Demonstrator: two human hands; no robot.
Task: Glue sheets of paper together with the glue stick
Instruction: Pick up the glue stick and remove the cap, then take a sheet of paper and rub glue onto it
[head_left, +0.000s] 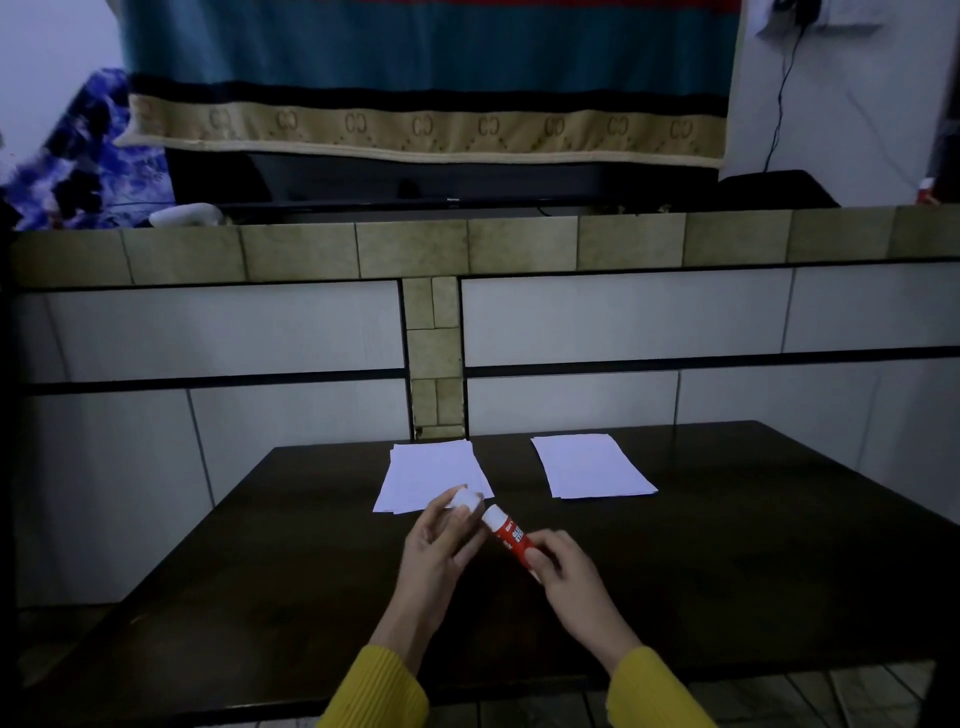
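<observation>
Two stacks of white paper lie at the far side of a dark table (727, 545): a loosely fanned left stack (426, 475) and a neat right stack (589, 465). My right hand (571, 577) grips the lower end of a red and white glue stick (511, 535), tilted with its white top pointing up and left. My left hand (441, 540) pinches the white cap (466, 500) between thumb and fingers, just off the stick's top. Both hands hover above the table in front of the left stack. Yellow sleeves cover my wrists.
Behind the table rises a tiled wall with a beige ledge (519, 244). A dark screen (447, 187) under a teal and beige cloth (426, 104) stands on the ledge. A black cable (779, 104) hangs at the upper right.
</observation>
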